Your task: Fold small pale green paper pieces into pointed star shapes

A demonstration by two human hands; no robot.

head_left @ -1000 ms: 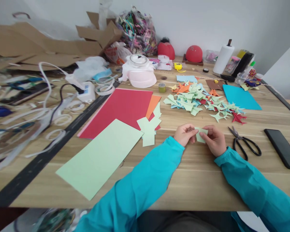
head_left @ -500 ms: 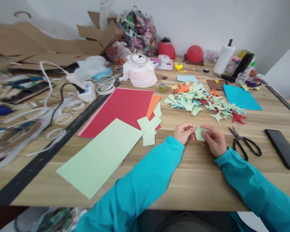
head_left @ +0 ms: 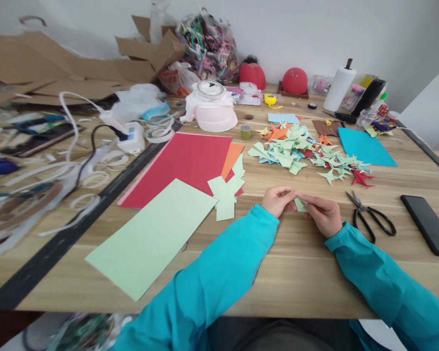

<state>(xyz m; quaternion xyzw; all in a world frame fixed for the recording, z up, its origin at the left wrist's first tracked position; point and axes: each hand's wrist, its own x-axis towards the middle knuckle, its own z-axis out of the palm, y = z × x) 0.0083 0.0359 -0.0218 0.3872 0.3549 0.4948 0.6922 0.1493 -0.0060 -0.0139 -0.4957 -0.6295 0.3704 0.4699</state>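
Note:
Between my fingertips is a small piece of light green paper (head_left: 300, 205), mostly covered by the fingers. My left hand (head_left: 277, 200) pinches its left edge. On its other side my right hand (head_left: 322, 212) grips it, thumb and index finger pressed together near the top. Just right of that hand lie black-handled scissors (head_left: 369, 214), blades slightly apart. Beyond the hands spreads a heap of folded paper shapes (head_left: 290, 148), mostly light green, with some orange, red and blue. Several light green paper pieces (head_left: 226, 197) overlap to the left of my left hand.
A large light green sheet (head_left: 151, 239) lies in front of a red sheet (head_left: 186, 163). A black phone (head_left: 429, 225) rests at the right, a blue sheet (head_left: 367, 147) farther back. Cables, white strips and a power strip (head_left: 132, 138) clutter the left side.
The green paper between my hands has been tilted or folded over, so less of it shows. My right fingers have drawn closer to my left ones.

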